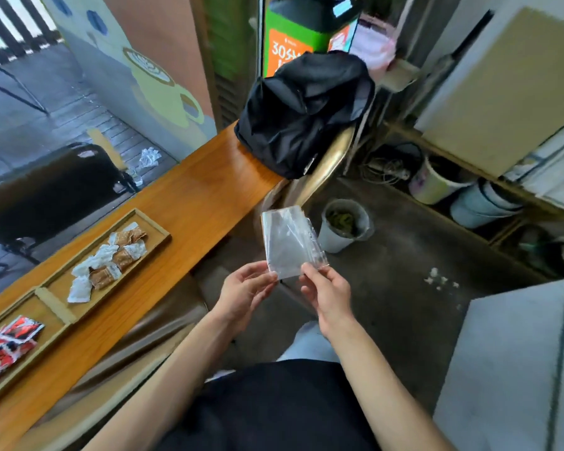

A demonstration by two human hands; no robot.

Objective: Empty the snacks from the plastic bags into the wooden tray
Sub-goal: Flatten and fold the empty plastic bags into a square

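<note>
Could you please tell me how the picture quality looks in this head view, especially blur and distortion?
Head view: wide-angle bending curves the wooden counter; the edges smear, the right side most; soft daylight, no harsh shadows; the clear plastic bag shows pale sheen; both hands stay reasonably sharp.

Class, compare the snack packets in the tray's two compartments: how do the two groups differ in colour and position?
The red packets are red, black and white; the brown-and-white packets are pale and tan. The red packets lie in the nearer compartment, the brown-and-white packets in the farther, longer one. Both groups lie loose in the same wooden tray.
</note>
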